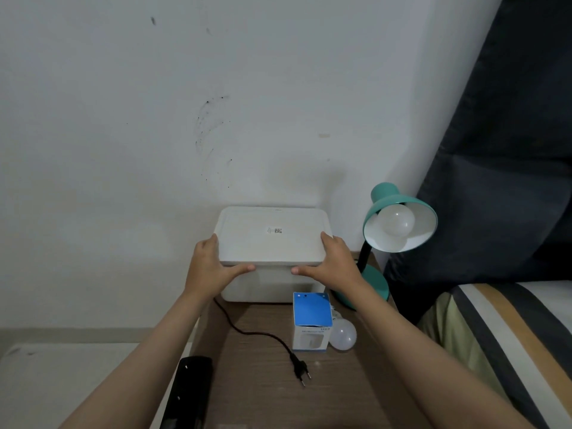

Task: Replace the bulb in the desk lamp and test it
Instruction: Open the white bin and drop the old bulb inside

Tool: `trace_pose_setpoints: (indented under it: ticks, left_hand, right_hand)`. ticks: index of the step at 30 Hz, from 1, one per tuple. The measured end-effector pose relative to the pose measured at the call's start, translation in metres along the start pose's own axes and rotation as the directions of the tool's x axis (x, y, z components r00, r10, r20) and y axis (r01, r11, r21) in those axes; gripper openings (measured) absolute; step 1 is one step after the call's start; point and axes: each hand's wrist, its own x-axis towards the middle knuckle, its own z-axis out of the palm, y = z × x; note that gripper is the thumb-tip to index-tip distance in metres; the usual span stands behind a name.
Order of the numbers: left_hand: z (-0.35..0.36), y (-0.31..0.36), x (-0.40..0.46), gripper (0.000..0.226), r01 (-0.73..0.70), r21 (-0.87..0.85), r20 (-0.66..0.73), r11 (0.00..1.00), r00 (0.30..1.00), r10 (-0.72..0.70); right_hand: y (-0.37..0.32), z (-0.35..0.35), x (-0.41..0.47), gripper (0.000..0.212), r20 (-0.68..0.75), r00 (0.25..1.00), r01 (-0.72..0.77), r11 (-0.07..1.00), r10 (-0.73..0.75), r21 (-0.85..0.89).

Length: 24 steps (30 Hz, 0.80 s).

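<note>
A teal desk lamp (399, 209) stands at the back right of the wooden table, with a white bulb (396, 220) in its shade. A second white bulb (343, 334) lies on the table beside a blue and white bulb box (311, 320). The lamp's black cord ends in an unplugged plug (301, 368) on the table. My left hand (210, 267) and my right hand (331, 263) grip the two front corners of the lid of a white storage box (272, 239) at the back of the table.
A black power strip (188, 391) lies at the table's left front edge (213, 335). A white wall is behind. A dark curtain (501, 150) hangs at the right, above a striped bed (510, 329). Pale floor lies to the left.
</note>
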Motion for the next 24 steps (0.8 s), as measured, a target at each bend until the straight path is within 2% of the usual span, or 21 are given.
trace_pose_setpoints:
  ticks: [6, 16, 24]
  left_hand:
    - [0.0, 0.005, 0.0, 0.096, -0.02, -0.014, -0.078, 1.0, 0.997, 0.018]
    - [0.003, 0.005, -0.003, 0.098, -0.028, -0.07, -0.078, 0.997, 0.997, 0.022]
    - [0.004, 0.005, 0.002, 0.094, -0.079, -0.1, -0.106, 0.992, 0.992, 0.068]
  right_hand:
    - [-0.006, -0.001, -0.005, 0.102, -0.017, 1.0, 0.0, 1.0, 0.0, -0.006]
    - [-0.01, -0.006, -0.007, 0.098, -0.037, 0.999, 0.016, 0.999, -0.017, -0.042]
    - [-0.017, -0.012, -0.005, 0.114, -0.038, 0.999, 0.001, 0.999, -0.002, -0.036]
